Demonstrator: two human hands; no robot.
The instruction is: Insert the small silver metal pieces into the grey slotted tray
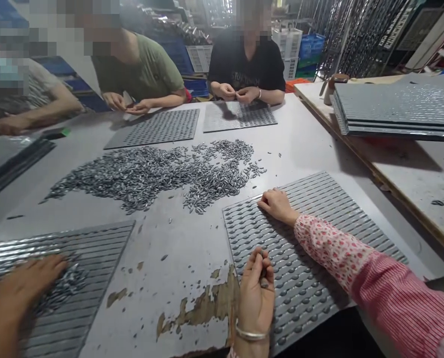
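the left hand (256, 293) curls shut around a few small metal pieces (262, 271) at the near edge of the grooved tray (318, 278), likely a ready supply. the right hand (277, 204), fingers bent, presses the tray's far edge, probably seating a piece. left of the tray, a co-worker's hand (24, 286) sweeps pieces. beyond the tray lies the loose heap (150, 174), within everyone's reach; farther still, two people fill perforated trays (158, 128).
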